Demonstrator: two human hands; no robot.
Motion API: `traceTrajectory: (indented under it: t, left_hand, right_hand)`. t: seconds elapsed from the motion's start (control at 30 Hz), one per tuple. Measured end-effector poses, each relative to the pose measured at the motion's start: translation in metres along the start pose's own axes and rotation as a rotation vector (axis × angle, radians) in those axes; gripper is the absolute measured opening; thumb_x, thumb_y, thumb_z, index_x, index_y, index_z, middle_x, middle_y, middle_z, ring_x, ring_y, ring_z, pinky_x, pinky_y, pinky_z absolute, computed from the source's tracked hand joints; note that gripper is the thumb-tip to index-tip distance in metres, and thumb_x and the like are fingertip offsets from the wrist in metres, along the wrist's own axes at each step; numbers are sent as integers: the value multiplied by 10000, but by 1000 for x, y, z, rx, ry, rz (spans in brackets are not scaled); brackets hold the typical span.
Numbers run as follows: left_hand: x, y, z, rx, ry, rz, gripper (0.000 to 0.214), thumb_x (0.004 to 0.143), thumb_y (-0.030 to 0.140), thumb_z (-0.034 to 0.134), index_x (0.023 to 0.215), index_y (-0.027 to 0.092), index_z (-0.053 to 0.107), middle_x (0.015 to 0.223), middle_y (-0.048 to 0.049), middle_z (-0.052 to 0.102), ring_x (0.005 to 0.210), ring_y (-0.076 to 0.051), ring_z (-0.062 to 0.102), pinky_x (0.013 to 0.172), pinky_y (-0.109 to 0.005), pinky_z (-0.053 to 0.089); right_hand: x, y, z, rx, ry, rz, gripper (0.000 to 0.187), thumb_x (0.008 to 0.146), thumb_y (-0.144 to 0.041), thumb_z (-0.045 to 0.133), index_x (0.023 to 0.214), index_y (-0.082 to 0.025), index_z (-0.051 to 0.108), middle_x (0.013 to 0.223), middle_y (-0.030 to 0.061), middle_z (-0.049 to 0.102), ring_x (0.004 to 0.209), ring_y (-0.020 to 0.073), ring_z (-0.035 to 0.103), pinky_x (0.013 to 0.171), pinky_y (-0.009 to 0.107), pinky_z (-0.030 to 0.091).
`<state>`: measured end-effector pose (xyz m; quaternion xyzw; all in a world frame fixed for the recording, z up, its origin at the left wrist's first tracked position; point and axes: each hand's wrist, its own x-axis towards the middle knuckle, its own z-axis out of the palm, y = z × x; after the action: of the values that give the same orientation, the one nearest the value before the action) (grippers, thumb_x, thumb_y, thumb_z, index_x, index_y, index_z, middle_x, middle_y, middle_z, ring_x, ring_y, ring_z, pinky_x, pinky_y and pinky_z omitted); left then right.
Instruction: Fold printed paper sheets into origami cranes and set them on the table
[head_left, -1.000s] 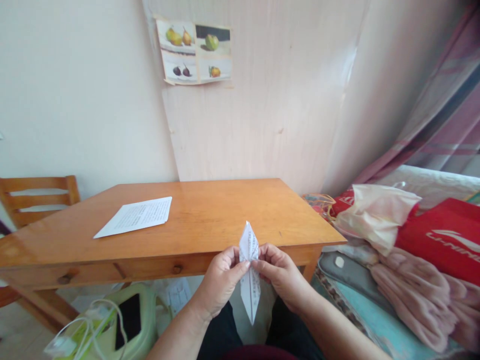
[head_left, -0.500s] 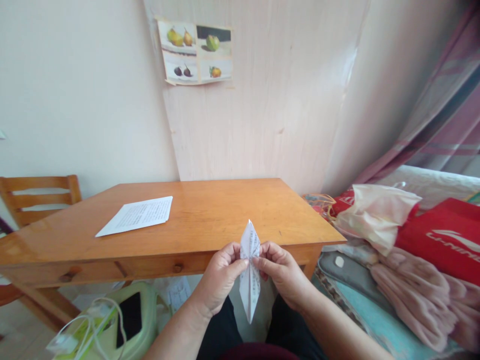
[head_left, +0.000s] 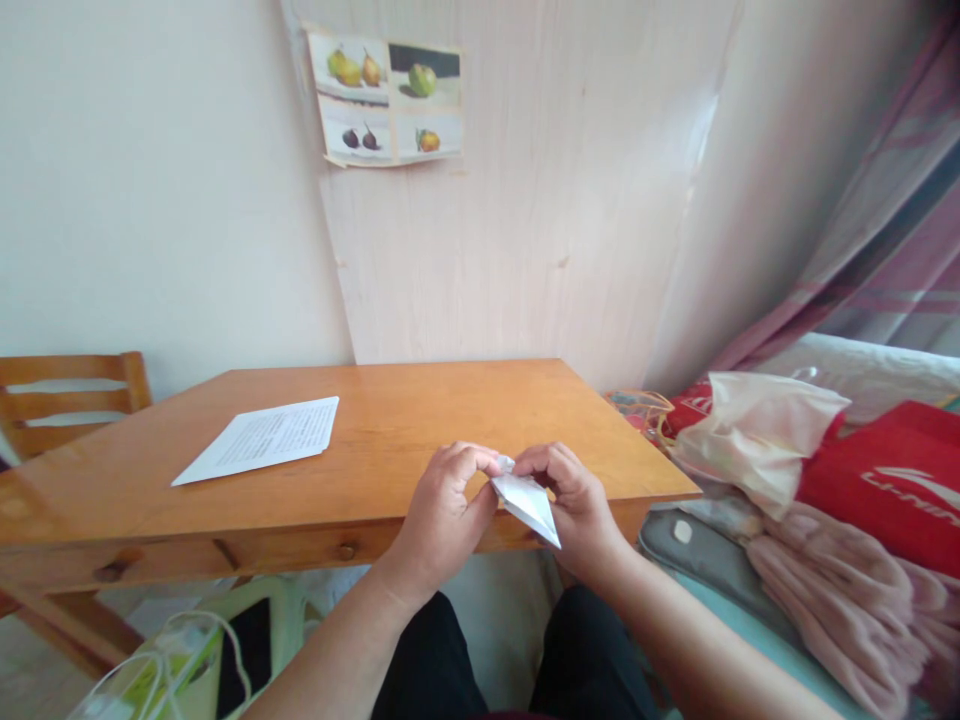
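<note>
Between my two hands is a piece of folded paper [head_left: 527, 502], white, with one pointed end slanting down toward the right. My left hand [head_left: 451, 505] pinches its upper left end with thumb and fingers. My right hand [head_left: 576, 500] is closed on the upper right side, its fingertips close to those of the left. Part of the paper is hidden behind the fingers. Both hands are held just over the front edge of the wooden table [head_left: 420, 420].
Printed sheets [head_left: 262, 440] lie on the table's left part. A wooden chair [head_left: 71, 405] stands at the far left. Below, a green stool [head_left: 289, 625] bears cables and a dark phone-like slab [head_left: 246, 655]. At right are a red bag [head_left: 892, 470], a pale bag [head_left: 757, 435] and pink cloth [head_left: 832, 590].
The paper, upright and facing me before, is now raised and tilted, its lower point swung to the right. Both hands have risen and turned, their fingertips closer together.
</note>
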<state>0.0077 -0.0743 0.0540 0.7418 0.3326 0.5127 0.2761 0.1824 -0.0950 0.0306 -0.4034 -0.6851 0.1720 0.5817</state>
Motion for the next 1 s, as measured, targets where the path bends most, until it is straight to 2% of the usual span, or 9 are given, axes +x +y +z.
traceTrajectory:
  t: [0.1, 0.2, 0.4, 0.5, 0.63, 0.73, 0.83, 0.9, 1.0]
  left_hand:
    - [1, -16, 6, 10, 90, 7, 113, 806, 207, 723, 910, 248, 734, 1033, -62, 658, 1033, -236, 586, 960, -346, 409]
    - [-4, -36, 16, -193, 197, -253, 156, 783, 265, 748, 916, 215, 682, 921, -42, 658, 855, -190, 603, 831, -309, 449]
    - [-14, -48, 29, -814, 52, -715, 291, 818, 449, 688, 863, 167, 629, 730, -23, 653, 617, -140, 572, 589, -257, 426]
    - [-15, -48, 29, -920, -1, -783, 305, 805, 456, 709, 848, 167, 621, 695, -8, 633, 581, -126, 553, 559, -248, 422]
    - [-15, -52, 26, -839, -8, -799, 282, 738, 375, 784, 829, 170, 613, 671, 15, 620, 580, -107, 551, 570, -224, 405]
    - [-12, -56, 22, -759, -3, -772, 274, 749, 383, 772, 839, 168, 628, 697, -6, 656, 595, -120, 575, 605, -237, 429]
    - [-7, -59, 19, -688, -1, -704, 253, 772, 382, 754, 836, 166, 641, 726, -26, 683, 633, -137, 602, 635, -248, 449]
    - [-2, -59, 17, -642, -6, -673, 248, 777, 380, 752, 842, 165, 646, 731, -29, 690, 642, -141, 607, 646, -250, 457]
    - [4, -56, 16, -613, -27, -669, 259, 787, 392, 745, 858, 168, 638, 739, -28, 695, 657, -152, 621, 667, -268, 480]
  right_hand:
    - [-3, 11, 3, -72, 21, -150, 200, 834, -112, 613, 964, -259, 654, 983, 68, 636, 915, 222, 617, 788, 347, 496]
    - [-11, 28, 9, -143, 27, -149, 305, 817, -50, 568, 1020, -266, 644, 1066, 87, 623, 1005, 242, 625, 857, 376, 512]
    - [-23, 51, 19, -229, 18, -146, 311, 873, -55, 526, 1052, -279, 646, 1137, 95, 604, 1037, 236, 638, 825, 350, 539]
    - [-27, 57, 21, -252, -17, -150, 313, 903, -72, 507, 1070, -287, 661, 1158, 99, 605, 1046, 237, 643, 848, 362, 542]
    - [-29, 59, 24, -215, -61, -108, 317, 932, -118, 504, 1138, -297, 666, 1236, 113, 601, 1129, 254, 621, 925, 403, 528]
    - [-26, 59, 27, -54, 8, 42, 267, 953, -208, 527, 1185, -277, 639, 1221, 117, 622, 1129, 258, 620, 957, 421, 515]
    - [-16, 58, 29, 283, 67, 355, 233, 948, -385, 573, 1120, -233, 616, 1045, 92, 668, 896, 223, 671, 802, 382, 560]
    - [-6, 55, 28, 468, 15, 544, 306, 907, -473, 620, 1055, -205, 626, 904, 58, 669, 757, 188, 648, 694, 333, 544]
    - [9, 48, 24, 547, -138, 639, 341, 865, -478, 673, 1028, -178, 665, 801, 27, 657, 657, 142, 585, 615, 271, 469]
